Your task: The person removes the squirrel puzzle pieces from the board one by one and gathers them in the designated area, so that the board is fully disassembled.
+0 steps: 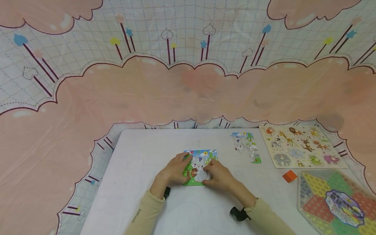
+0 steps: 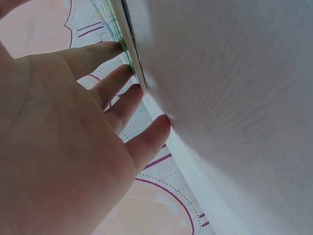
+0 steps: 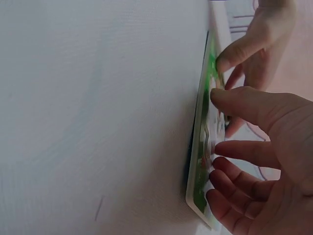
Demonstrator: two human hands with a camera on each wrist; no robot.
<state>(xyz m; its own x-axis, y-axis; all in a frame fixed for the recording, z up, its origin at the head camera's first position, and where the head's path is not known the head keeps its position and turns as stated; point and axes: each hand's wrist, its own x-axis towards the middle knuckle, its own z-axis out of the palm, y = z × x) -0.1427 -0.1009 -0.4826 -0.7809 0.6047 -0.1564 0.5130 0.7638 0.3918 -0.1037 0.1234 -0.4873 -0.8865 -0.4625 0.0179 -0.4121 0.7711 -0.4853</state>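
Rabbit puzzle [image 1: 199,166]: where are you seeing it?

I'm watching it lying on the desk [image 1: 141,156], near the middle

And the hands?

The left hand [image 1: 175,170] is touching its left side, fingers spread; the right hand [image 1: 221,177] is resting fingertips on its right part, thumb standing apart

Anything nearby?

Puzzle pieces [image 1: 244,141] are lying to the right, beside an animal board [image 1: 302,147]
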